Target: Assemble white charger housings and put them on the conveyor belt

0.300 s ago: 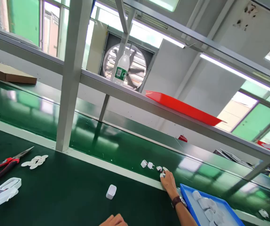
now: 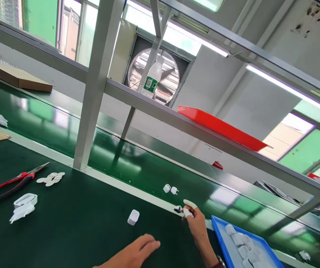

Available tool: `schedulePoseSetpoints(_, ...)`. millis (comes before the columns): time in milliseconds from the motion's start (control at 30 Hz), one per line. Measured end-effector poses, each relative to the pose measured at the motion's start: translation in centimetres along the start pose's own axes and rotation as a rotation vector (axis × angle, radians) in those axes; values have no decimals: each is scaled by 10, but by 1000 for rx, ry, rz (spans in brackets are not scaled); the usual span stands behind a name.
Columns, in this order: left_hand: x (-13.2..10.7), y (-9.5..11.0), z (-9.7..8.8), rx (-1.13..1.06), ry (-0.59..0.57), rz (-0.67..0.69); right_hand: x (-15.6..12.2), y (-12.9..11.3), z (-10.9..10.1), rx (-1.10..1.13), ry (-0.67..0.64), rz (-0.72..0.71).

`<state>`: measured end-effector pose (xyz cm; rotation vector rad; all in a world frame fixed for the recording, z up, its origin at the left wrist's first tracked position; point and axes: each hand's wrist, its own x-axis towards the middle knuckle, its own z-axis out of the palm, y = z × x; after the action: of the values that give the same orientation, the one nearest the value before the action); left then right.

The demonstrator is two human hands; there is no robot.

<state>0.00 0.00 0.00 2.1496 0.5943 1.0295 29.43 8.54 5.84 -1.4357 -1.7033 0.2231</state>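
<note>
Two hands are seen over a dark green bench. A small white plug part (image 2: 180, 209) with dark pins is pinched at the fingertips (image 2: 187, 213) of the right hand (image 2: 197, 223), where white finger cots are worn. The left hand (image 2: 137, 250) lies flat, fingers loose and holding nothing. Two more white plug pieces (image 2: 170, 189) lie just beyond the right fingertips on the belt.

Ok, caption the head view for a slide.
Right hand pinches a small white plug part at the green conveyor's edge; left hand rests open nearby.
</note>
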Motion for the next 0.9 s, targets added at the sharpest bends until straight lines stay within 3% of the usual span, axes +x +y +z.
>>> schedulePoseSetpoints(133,13,35,-9,-505,230,-404,-53,-74,21,228,-171,-53)
schedulePoseSetpoints(233,24,51,-19,-807,275,-498,-74,-119,28,302,-223,-125)
schedulePoseSetpoints(300,28,56,-27,-888,320,-487,-78,-133,27,292,-210,-183)
schedulePoseSetpoints(400,29,59,-36,-926,390,-462,-76,-135,22,267,-228,-227)
schedulePoseSetpoints(500,29,62,-40,-995,355,-458,-73,-131,18,280,-254,-217)
schedulePoseSetpoints(667,28,63,-42,-1041,355,-429,-73,-125,22,488,-339,-128)
schedulePoseSetpoints(767,26,60,-38,-959,340,-383,-76,-117,29,562,-419,-85)
schedulePoseSetpoints(900,22,59,-38,-637,327,-393,-85,-104,34,546,-349,-28)
